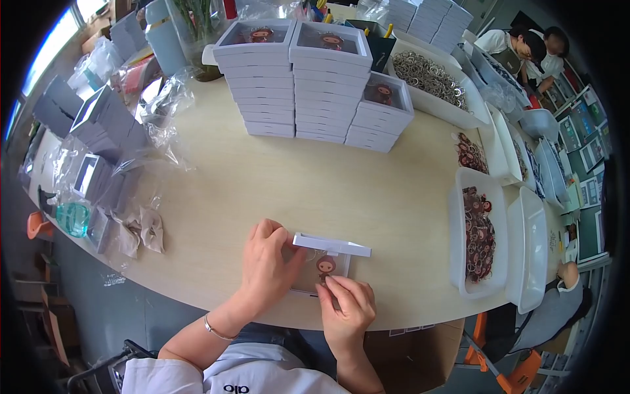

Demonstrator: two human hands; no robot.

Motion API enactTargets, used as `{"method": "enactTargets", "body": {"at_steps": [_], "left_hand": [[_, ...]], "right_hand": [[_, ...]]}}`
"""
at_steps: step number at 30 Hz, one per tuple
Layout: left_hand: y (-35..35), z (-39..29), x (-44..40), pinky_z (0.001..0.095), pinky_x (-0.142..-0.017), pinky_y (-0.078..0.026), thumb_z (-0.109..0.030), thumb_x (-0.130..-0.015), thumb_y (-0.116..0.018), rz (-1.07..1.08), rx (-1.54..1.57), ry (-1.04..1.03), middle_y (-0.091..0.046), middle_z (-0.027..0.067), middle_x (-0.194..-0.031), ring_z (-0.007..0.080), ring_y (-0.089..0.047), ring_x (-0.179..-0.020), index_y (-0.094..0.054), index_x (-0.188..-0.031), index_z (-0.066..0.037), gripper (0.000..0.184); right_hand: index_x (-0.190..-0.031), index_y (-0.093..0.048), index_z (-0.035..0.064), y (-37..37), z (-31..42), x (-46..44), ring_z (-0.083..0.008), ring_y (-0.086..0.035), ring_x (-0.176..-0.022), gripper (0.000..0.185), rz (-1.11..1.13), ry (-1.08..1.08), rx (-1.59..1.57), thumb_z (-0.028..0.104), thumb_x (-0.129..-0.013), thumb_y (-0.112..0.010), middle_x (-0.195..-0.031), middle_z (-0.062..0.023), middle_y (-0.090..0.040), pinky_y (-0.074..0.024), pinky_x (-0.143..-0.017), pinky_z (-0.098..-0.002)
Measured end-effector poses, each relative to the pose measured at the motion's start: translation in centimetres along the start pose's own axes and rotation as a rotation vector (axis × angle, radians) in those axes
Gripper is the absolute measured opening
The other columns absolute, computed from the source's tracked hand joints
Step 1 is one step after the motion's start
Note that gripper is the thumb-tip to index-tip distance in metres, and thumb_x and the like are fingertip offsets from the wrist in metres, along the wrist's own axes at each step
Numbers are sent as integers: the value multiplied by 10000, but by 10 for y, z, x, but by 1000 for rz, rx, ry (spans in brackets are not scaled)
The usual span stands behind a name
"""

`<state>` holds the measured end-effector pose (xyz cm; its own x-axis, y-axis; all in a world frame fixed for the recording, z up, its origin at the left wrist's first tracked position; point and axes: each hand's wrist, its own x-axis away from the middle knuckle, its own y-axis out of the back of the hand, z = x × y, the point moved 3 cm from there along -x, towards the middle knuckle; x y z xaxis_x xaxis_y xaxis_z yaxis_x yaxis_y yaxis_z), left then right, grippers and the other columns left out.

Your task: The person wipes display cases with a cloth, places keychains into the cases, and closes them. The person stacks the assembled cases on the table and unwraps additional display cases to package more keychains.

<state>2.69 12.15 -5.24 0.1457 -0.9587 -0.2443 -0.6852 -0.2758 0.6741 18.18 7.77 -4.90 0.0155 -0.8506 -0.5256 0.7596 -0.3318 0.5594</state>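
Note:
In front of me on the table lies a small white box with its lid (336,245) tilted up at the far side. A keychain (325,264) with a brown hooded doll figure rests in the box; part of a metal ring shows near the lid. My left hand (268,262) is closed on the box's left side, thumb inward by the lid. My right hand (348,307) pinches the lower end of the doll keychain, with the fingers curled. The hands cover the box's lower corners.
Stacked window boxes (269,85) stand at the back. On the right are a bin of metal rings (430,75), a tub of doll keychains (479,236) and a nested white tub (527,253). Plastic wrap (167,105) and grey boxes (108,125) crowd the left. Other people sit at right.

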Motion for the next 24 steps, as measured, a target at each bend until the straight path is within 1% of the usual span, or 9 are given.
{"method": "enactTargets", "body": {"at_steps": [6, 9, 12, 19, 23, 24], "left_hand": [[1, -1, 0, 406, -729, -448, -63, -716, -736, -19, -6, -14, -555, 141, -899, 334, -541, -850, -577, -738, -22, 166], [2, -2, 0, 405, -730, -449, -67, -716, -739, -26, -15, -11, -558, 142, -909, 333, -541, -854, -575, -738, -22, 171], [1, -2, 0, 405, -733, -450, -70, -715, -743, -23, -13, -14, -559, 141, -916, 333, -542, -859, -575, -743, -23, 177], [2, -1, 0, 404, -733, -448, -63, -721, -749, -17, 6, -29, -556, 135, -921, 329, -538, -857, -564, -758, -28, 192], [10, 2, 4, 403, -740, -446, -71, -746, -743, 71, 144, 60, -545, 134, -939, 323, -536, -859, -546, -802, -28, 209], [14, 4, 5, 404, -767, -447, -78, -732, -761, 121, 177, 50, -544, 139, -981, 326, -535, -899, -533, -839, -32, 256]], "right_hand": [[-846, -696, 26, -1, 2, -2, -252, -615, -777, 290, 54, 5, -30, -52, -590, -810, -872, -61, -675, -512, -675, -349], [-842, -694, 25, -1, 1, -1, -254, -610, -781, 292, 65, -34, -43, -54, -586, -810, -876, -64, -674, -512, -674, -349], [-880, -700, 49, -1, -1, 0, -225, -596, -766, 287, 78, -24, -31, 16, -619, -815, -876, -29, -650, -492, -679, -351], [-873, -707, 54, -1, 0, -2, -222, -576, -765, 272, 96, 6, 0, 31, -625, -817, -868, -20, -648, -484, -677, -346], [-892, -716, 63, 0, -1, -2, -222, -559, -781, 285, 119, -10, -2, 41, -627, -819, -866, -14, -646, -479, -677, -342], [-898, -718, 65, -1, -2, -2, -222, -555, -785, 290, 124, -12, -5, 43, -628, -820, -865, -13, -645, -478, -677, -341]]}}
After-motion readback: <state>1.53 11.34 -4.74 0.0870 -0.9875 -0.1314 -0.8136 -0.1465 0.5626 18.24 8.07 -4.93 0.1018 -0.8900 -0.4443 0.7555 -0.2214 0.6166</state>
